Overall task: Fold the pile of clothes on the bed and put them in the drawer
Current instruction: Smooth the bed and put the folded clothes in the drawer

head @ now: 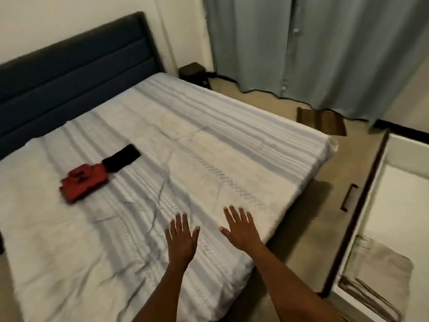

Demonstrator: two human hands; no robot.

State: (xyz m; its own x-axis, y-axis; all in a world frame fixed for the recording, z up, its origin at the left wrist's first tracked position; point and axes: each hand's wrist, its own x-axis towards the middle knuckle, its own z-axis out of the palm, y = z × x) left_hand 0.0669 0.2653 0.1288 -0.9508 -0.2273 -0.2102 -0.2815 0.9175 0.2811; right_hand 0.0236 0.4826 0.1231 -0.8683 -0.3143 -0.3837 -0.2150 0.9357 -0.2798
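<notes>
A folded red garment [84, 183] lies on the left part of the bed [209, 147], with a black folded item [122, 157] touching its far end. Both my hands hover over the bed's near right corner, palms down with fingers spread. My left hand [182, 238] and my right hand [240, 228] hold nothing. At the right an open white drawer [404, 187] holds a folded beige cloth [378, 270] at its near end.
A dark blue headboard [69, 66] backs the bed. Grey-green curtains [325, 49] hang at the far right. A dark box [193, 70] and a cable sit on the floor by the wall; a small brown mat [321, 120] lies beyond the bed's corner.
</notes>
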